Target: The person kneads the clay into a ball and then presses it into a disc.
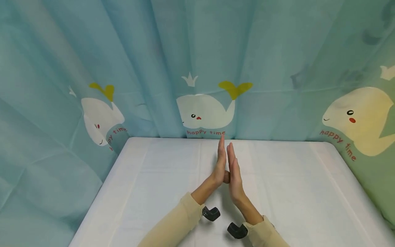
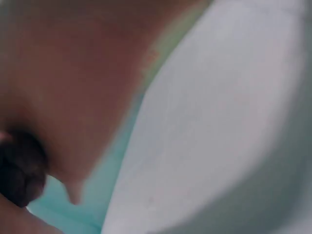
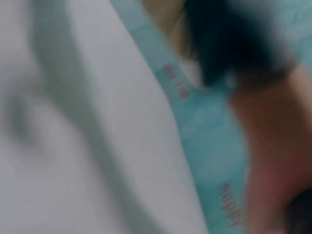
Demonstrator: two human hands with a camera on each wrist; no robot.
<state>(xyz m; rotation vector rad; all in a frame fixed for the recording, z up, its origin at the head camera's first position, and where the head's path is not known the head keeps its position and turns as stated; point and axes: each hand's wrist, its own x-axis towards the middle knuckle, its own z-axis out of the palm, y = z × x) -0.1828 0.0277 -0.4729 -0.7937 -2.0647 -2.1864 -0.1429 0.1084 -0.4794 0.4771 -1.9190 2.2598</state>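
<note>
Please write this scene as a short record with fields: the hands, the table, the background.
left hand: fingers straight, palm facing the right hand, holds nothing
right hand: fingers straight, palm against or very near the left hand
contact: palms meet near the base; fingertips slightly apart
table: white cloth, hands above its middle
curtain: blue, whale prints, words "happy time"
sleeves: beige, a black camera at each wrist
wrist views: too blurred to add detail
</note>
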